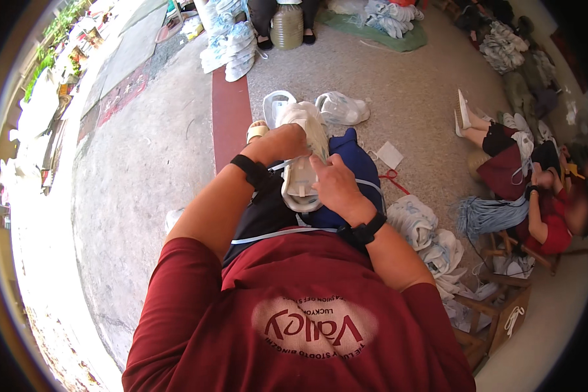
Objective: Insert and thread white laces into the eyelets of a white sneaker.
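A white shoe [300, 183] lies in my lap, its opening toward me. My left hand [293, 138] is closed at the far end of this shoe; its fingers are bent down and mostly hidden, so what they grip does not show. At the shoe's right side my right hand [338, 184] grips it, index finger and thumb toward the laces end. Pale strands, apparently a bundle of shoelaces [315, 128], hang over my knee just beyond the left hand. Farther out on the floor are a white shoe [342, 108] and a pale shoe-shaped piece [276, 103].
White shoes are heaped [417, 225] on my right, beside a wooden stool [496, 313]. Blue-grey laces [493, 217] hang near a seated person [549, 215] at far right. More shoe stacks [232, 42] stand ahead, near another person's feet. A white card [390, 155] lies on the floor.
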The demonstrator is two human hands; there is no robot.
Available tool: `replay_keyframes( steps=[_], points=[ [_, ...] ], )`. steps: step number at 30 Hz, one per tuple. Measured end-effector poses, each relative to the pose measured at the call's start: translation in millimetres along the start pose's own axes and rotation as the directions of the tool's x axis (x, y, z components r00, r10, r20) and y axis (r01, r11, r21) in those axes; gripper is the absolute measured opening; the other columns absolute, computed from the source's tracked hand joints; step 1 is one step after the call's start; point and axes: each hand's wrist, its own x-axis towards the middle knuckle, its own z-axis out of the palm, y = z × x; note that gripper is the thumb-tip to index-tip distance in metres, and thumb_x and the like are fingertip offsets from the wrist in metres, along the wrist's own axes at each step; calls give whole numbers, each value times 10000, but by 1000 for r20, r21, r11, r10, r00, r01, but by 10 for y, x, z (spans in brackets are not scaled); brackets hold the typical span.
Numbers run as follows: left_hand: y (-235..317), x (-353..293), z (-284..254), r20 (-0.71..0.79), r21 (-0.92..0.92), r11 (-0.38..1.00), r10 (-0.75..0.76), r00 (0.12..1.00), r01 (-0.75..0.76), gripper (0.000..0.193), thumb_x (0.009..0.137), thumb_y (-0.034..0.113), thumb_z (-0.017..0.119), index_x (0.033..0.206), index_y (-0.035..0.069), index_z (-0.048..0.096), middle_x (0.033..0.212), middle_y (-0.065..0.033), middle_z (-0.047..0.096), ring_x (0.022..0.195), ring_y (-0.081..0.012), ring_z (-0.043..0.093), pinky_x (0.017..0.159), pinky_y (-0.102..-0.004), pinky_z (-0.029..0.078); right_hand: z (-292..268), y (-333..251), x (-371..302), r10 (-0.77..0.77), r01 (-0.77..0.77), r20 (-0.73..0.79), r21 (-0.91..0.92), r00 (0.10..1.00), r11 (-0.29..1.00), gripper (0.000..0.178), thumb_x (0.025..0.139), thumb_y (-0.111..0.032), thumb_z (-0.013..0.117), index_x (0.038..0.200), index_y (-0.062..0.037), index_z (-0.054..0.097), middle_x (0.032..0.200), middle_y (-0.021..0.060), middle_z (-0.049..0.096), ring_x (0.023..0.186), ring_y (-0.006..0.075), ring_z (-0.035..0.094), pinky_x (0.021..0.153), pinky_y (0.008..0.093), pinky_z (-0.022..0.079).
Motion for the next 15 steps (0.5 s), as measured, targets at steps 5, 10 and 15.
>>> replay_keyframes(
  steps=[5, 10, 15],
  points=[
    [-158, -168, 213, -193, -291, 954, 20, 981, -77, 240, 720, 229, 664, 750, -7, 635, 686, -183, 606, 608, -258, 575, 616, -365, 455, -149, -86, -31, 83, -82, -17, 54, 996, 995, 638, 658, -113, 723, 1227, -47, 443, 855, 175, 555, 849, 342, 558, 723, 404, 477],
    [-217, -169, 371, -50, -835, 536, -293, 955, 121, 273, 760, 262, 704, 706, 12, 610, 683, -40, 593, 638, -111, 517, 583, -310, 424, -145, -64, -16, 99, -100, -25, -28, 995, 995, 632, 644, -158, 734, 1208, -54, 467, 831, 188, 581, 786, 347, 590, 689, 410, 488],
    [-130, -332, 283, -59, -922, 386, -245, 968, 41, 270, 789, 286, 704, 750, 33, 616, 705, 12, 564, 617, -83, 491, 562, -258, 404, -145, 61, -28, 115, -102, -108, 117, 988, 988, 381, 651, -255, 742, 937, -57, 588, 670, 154, 579, 693, 355, 588, 630, 427, 466]
  ],
)
